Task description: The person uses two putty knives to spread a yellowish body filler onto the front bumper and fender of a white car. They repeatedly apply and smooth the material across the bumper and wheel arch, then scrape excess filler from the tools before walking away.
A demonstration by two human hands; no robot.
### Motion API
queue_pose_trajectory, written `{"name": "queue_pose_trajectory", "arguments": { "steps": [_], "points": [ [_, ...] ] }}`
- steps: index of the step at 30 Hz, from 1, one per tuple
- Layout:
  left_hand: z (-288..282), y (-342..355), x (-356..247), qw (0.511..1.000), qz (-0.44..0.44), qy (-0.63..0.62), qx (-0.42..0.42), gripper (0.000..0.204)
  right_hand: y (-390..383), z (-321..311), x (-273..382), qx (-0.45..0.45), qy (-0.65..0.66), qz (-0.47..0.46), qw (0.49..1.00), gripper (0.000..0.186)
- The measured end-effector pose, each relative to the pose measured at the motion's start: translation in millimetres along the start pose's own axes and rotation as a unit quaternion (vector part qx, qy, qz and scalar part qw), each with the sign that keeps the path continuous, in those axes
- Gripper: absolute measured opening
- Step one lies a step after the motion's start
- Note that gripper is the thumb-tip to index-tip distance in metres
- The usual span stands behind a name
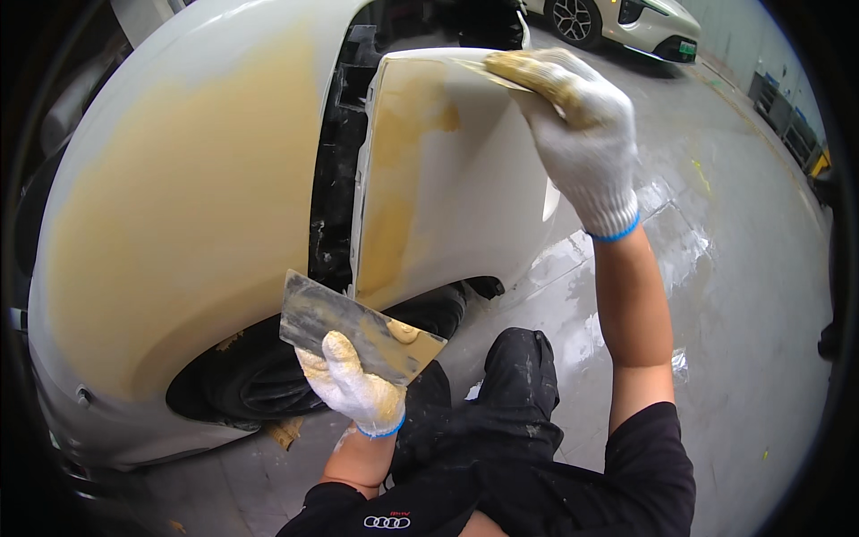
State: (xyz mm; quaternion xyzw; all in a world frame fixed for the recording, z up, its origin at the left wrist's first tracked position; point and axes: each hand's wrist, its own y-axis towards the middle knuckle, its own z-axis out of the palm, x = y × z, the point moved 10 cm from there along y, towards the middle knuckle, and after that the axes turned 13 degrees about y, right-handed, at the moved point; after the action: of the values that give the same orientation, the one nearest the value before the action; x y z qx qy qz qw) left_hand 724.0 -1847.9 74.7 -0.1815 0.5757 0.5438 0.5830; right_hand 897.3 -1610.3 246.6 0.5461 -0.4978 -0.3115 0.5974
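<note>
A: What is the left hand (pixel 358 387) gripping?

B: Its gloved fingers are closed around a wide metal filler board (pixel 356 328), thumb laid over the blade's face. A small dab of yellow body filler (pixel 403 332) sits on the board near its right edge. The board hangs just below the gap between the 2 white panels, in front of the dark wheel arch (pixel 259 380).

A: And the right hand (pixel 573 125)?

B: Closed on a thin spreader (pixel 488 73), pinched between thumb and fingers, the glove smeared yellow. The spreader's edge touches the top of the detached white bumper panel (pixel 447 179), at its upper right.

A: Where is the filler on that panel?

B: A yellow band runs down the bumper panel's left side, next to the gap. Left of the gap, the white fender (pixel 179 179) carries a much larger yellow patch.

A: Anything else around the panel?

B: Right of it, wet grey concrete floor (pixel 716 268). Beyond its top, far off, 1 white car (pixel 626 22) is parked. Below it, the person's black trousers (pixel 501 421).
</note>
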Motion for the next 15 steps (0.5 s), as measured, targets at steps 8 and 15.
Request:
{"name": "queue_pose_trajectory", "arguments": {
  "steps": [8, 15],
  "points": [
    [11, 3, 0, 0.998, 0.067, 0.008, -0.020, 0.046, -69, 27, 34, 0.077, 0.027, 0.076, 0.994, 0.033],
    [-3, 3, -37, 0.994, 0.086, -0.002, -0.069, 0.049, -90, 64, 53, 0.379, 0.209, 0.165, 0.886, 0.019]
  ]
}}
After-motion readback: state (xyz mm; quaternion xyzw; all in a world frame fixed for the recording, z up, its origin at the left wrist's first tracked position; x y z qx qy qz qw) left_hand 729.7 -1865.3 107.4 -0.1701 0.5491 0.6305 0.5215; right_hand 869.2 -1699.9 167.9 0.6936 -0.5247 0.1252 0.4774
